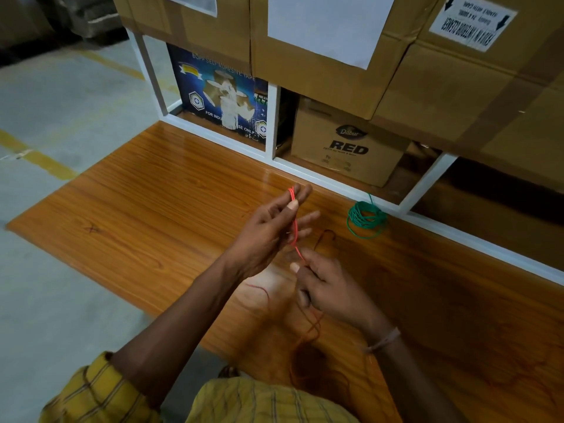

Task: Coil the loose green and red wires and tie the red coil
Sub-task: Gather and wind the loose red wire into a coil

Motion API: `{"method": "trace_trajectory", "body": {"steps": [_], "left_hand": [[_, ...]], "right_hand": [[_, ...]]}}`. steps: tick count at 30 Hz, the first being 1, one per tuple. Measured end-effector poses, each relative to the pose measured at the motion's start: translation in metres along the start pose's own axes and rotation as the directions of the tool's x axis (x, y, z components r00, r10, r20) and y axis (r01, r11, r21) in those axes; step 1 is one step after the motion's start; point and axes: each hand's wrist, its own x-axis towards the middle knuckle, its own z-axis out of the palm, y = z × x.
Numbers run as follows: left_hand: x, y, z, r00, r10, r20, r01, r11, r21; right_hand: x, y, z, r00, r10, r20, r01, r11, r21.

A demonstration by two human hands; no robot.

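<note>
Wooden table [152,209], two hands [268,236], two wires [294,232]

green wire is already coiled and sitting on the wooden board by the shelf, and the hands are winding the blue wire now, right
Not quite: the wire in the hands is red, not blue. The head view shows the red wire looped over the left hand's fingers and pinched by the right hand. The rest holds: the green wire lies coiled on the wooden board by the shelf.
</note>
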Motion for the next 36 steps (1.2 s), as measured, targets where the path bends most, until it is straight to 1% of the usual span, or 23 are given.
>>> {"method": "trace_trajectory", "body": {"steps": [1,2,3,4,5,6,8,10,11,12,13,15,18,22,24,26,28,30,31,33,36], "left_hand": [[0.000,-0.005,0.001,0.999,0.036,-0.033,-0.032,0.995,0.093],[0.000,-0.009,0.000,0.995,0.085,-0.052,-0.072,0.973,0.219],[0.002,-0.011,-0.003,0.988,0.148,-0.054,-0.118,0.921,0.372],[0.002,-0.012,-0.006,0.979,0.197,-0.047,-0.146,0.847,0.512],[0.003,-0.010,-0.010,0.972,0.234,-0.039,-0.162,0.775,0.610],[0.002,-0.007,-0.012,0.969,0.243,-0.035,-0.160,0.733,0.661],[0.001,-0.005,-0.015,0.969,0.249,0.009,-0.176,0.661,0.730],[-0.002,-0.004,-0.018,0.968,0.233,0.096,-0.205,0.504,0.839],[-0.003,-0.005,-0.021,0.970,0.212,0.118,-0.203,0.444,0.873],[-0.006,-0.003,-0.023,0.979,0.170,0.113,-0.179,0.452,0.874],[-0.009,-0.001,-0.023,0.990,0.112,0.088,-0.134,0.510,0.849],[-0.016,0.004,-0.022,0.999,-0.012,0.043,-0.024,0.675,0.737],[-0.024,0.010,-0.017,0.990,-0.113,0.083,0.043,0.807,0.589],[-0.026,0.013,-0.010,0.958,-0.181,0.222,0.082,0.917,0.390],[-0.026,0.014,-0.005,0.942,-0.168,0.291,0.085,0.957,0.276],[-0.025,0.017,-0.002,0.933,-0.134,0.335,0.069,0.978,0.199],[-0.023,0.021,-0.001,0.927,-0.107,0.359,0.059,0.988,0.142],[-0.019,0.025,-0.003,0.938,-0.084,0.337,0.062,0.995,0.077],[-0.016,0.026,-0.005,0.946,-0.069,0.317,0.058,0.997,0.045],[-0.010,0.026,-0.008,0.956,-0.047,0.288,0.049,0.999,-0.001],[0.000,0.022,-0.009,0.978,-0.029,0.206,0.039,0.998,-0.044]], "right_hand": [[-0.002,-0.002,-0.002,1.000,0.007,0.023,-0.007,1.000,-0.015],[-0.004,-0.002,-0.005,0.998,0.025,0.052,-0.026,0.999,0.019],[-0.007,-0.004,-0.008,0.995,0.041,0.092,-0.049,0.995,0.086],[-0.010,-0.005,-0.011,0.989,0.042,0.145,-0.066,0.984,0.166],[-0.014,-0.006,-0.014,0.981,0.025,0.190,-0.069,0.972,0.227],[-0.018,-0.007,-0.017,0.976,-0.001,0.217,-0.056,0.965,0.255],[-0.024,-0.010,-0.026,0.973,-0.048,0.225,-0.008,0.971,0.239],[-0.029,-0.016,-0.039,0.977,-0.072,0.201,0.022,0.971,0.239],[-0.030,-0.019,-0.048,0.982,-0.084,0.170,0.040,0.968,0.249],[-0.030,-0.023,-0.058,0.986,-0.101,0.130,0.066,0.965,0.252],[-0.029,-0.027,-0.067,0.988,-0.121,0.094,0.094,0.963,0.252],[-0.024,-0.029,-0.085,0.987,-0.154,0.040,0.134,0.942,0.307],[-0.008,-0.026,-0.100,0.986,-0.165,-0.025,0.159,0.880,0.448],[0.023,-0.017,-0.101,0.981,-0.118,-0.152,0.170,0.900,0.402],[0.039,-0.009,-0.093,0.971,-0.060,-0.230,0.143,0.922,0.361],[0.053,0.003,-0.082,0.959,0.029,-0.282,0.075,0.933,0.353],[0.059,0.018,-0.067,0.966,0.124,-0.228,-0.011,0.897,0.441],[0.058,0.029,-0.050,0.975,0.174,-0.134,-0.071,0.827,0.558],[0.054,0.031,-0.040,0.979,0.178,-0.097,-0.086,0.799,0.596],[0.044,0.032,-0.020,0.982,0.180,-0.049,-0.111,0.774,0.623],[0.023,0.026,0.007,0.989,0.141,0.040,-0.137,0.784,0.605]]}}
